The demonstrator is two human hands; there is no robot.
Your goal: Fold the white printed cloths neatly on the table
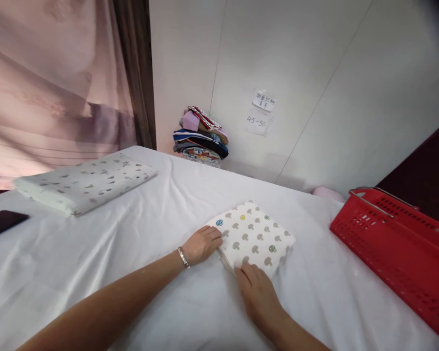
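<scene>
A folded white cloth (255,236) with grey, blue, yellow and green mushroom prints lies flat on the white sheet in front of me. My left hand (204,244), with a silver bracelet at the wrist, grips its left corner, fingers on top and the thumb out of sight. At the near corner my right hand (258,295) holds the edge, with its fingers curled over the fabric. Several layers show along the edge between the two hands.
To the left lies a larger folded white cloth (91,181) with leaf-like prints, beside a dark flat object (3,223). A red plastic basket (395,243) stands at right. Stacked folded fabrics (201,134) sit by the wall, near handwritten paper labels (258,122).
</scene>
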